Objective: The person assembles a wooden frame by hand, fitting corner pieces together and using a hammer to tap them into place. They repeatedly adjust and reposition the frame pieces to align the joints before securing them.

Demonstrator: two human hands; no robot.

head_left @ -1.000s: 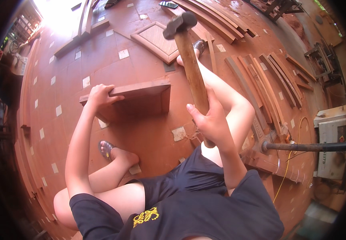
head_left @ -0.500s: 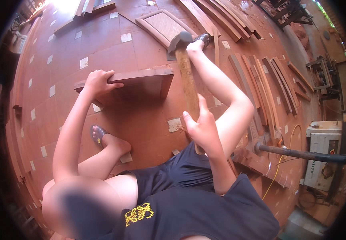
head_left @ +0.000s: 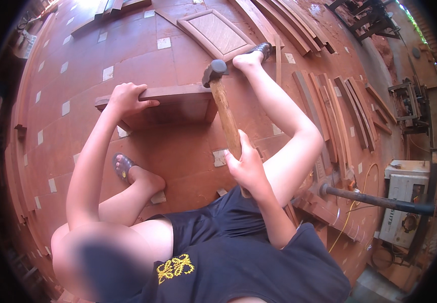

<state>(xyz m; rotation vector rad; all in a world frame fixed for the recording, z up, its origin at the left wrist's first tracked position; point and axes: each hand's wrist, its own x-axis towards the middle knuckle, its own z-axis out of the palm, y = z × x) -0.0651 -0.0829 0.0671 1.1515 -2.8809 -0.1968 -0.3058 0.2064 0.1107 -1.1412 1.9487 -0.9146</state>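
A reddish-brown wooden panel [head_left: 180,108] stands on edge on the floor in front of me. My left hand [head_left: 126,99] grips its top edge near the left end, thumb on the near side and fingers over the far side. In my right hand [head_left: 247,166] is a hammer [head_left: 224,108], held by its wooden handle. The dark metal head is up at the right end of the panel's top edge, overlapping it in the picture; whether they touch I cannot tell. My bare legs are spread on both sides of the panel.
A framed wooden door panel [head_left: 216,33] lies flat beyond my right foot. Several long boards [head_left: 329,111] lie on the tiled floor to the right. A metal pipe [head_left: 375,198], a yellow cord [head_left: 347,222] and a white machine box [head_left: 405,202] are at the far right.
The hammer has swung left and down, its head now at the panel's right end. My right hand has shifted slightly left. The left hand keeps its grip on the panel.
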